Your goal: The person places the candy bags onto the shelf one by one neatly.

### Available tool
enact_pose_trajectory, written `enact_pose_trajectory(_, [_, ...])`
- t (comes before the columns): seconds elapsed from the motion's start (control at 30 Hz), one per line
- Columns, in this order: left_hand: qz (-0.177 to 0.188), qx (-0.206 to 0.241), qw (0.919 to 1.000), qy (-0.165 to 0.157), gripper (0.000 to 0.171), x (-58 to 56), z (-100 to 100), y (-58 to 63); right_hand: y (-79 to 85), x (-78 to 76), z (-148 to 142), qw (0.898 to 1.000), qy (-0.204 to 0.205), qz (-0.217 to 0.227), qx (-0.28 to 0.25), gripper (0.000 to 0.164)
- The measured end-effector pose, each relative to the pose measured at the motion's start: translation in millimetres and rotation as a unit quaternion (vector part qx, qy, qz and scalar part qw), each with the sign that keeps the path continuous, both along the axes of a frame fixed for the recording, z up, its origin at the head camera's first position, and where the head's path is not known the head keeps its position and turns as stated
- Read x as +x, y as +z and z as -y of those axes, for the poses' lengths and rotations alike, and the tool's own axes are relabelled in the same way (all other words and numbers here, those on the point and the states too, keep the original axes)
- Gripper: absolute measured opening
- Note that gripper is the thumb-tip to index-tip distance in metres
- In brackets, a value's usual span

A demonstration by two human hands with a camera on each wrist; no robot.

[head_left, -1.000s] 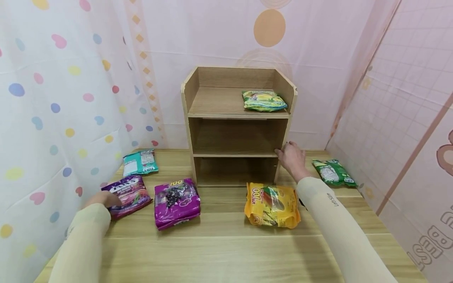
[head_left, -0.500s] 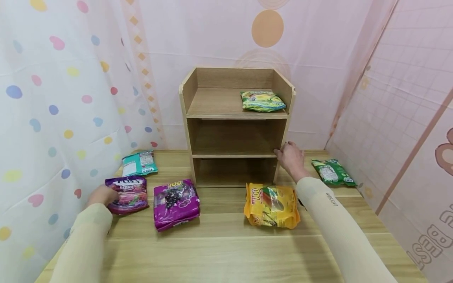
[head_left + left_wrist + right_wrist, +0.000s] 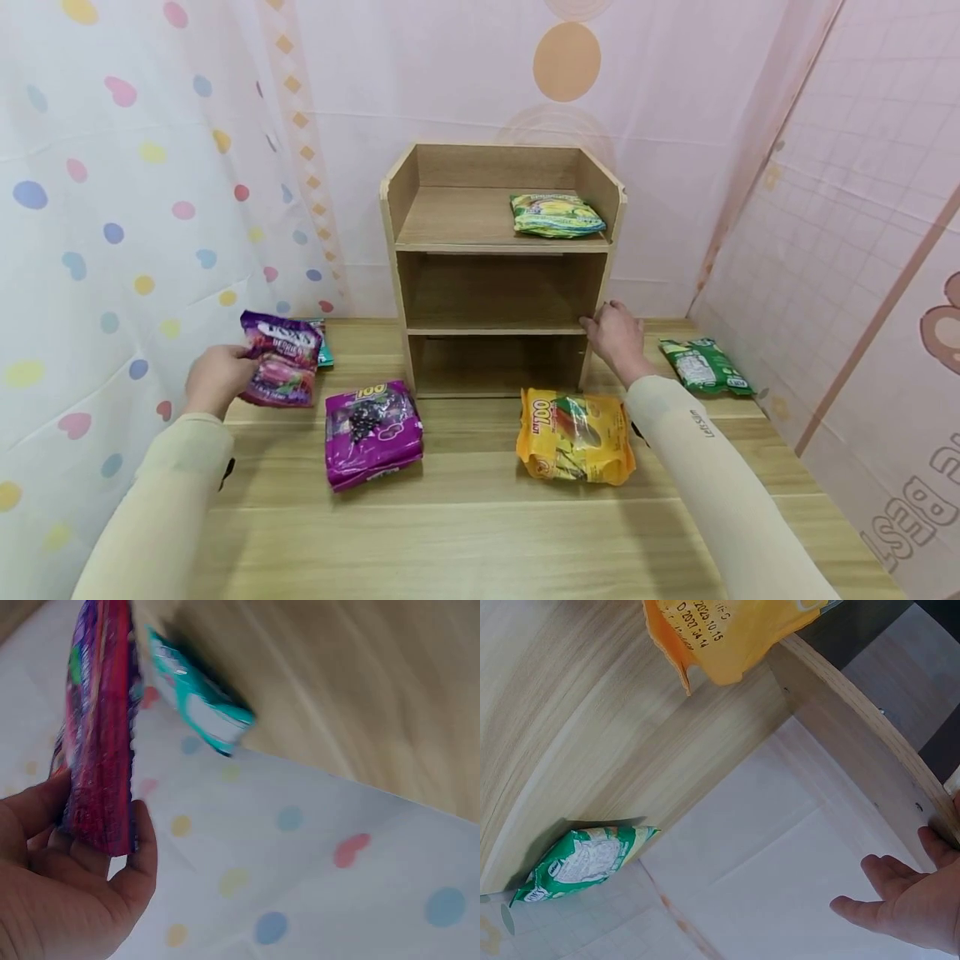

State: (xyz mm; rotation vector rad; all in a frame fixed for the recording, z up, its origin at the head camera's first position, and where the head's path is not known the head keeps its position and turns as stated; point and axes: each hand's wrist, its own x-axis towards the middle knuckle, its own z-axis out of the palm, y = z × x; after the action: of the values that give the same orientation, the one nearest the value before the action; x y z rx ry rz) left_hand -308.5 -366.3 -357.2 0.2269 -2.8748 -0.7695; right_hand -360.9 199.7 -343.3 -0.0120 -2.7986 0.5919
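My left hand (image 3: 216,379) pinches a purple berries candy bag (image 3: 283,367) by its left side, holding it upright above the table. In the left wrist view, the thumb and fingers of that hand (image 3: 71,892) lie on both faces of the bag's end (image 3: 105,750). My right hand (image 3: 618,337) grips the right side panel of a small wooden shelf (image 3: 498,247). Its thumb is at the panel's front edge and the other fingers are outside, partly spread in the right wrist view. A green-yellow bag (image 3: 557,215) lies on the top tier.
A teal bag (image 3: 326,350) is mostly hidden behind the lifted one. Before the shelf lie a purple grape candy bag (image 3: 373,435) at left and a yellow mango candy bag (image 3: 576,436) at right. A green bag (image 3: 705,367) lies at far right. Curtains (image 3: 187,167) enclose the table.
My left hand has picked up the purple berries candy bag from the table and raised it, now covering most of the teal bag. My right hand has stayed at the shelf's side.
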Motion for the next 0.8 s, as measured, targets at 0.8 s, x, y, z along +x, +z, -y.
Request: enact_pose_trajectory(0.8, [-0.271,0.488,0.8289,-0.037,0.035,-15.4,-84,30.6,-1.7,-2.2,0,1.0,-0.006,-0.002,-0.008,0.04])
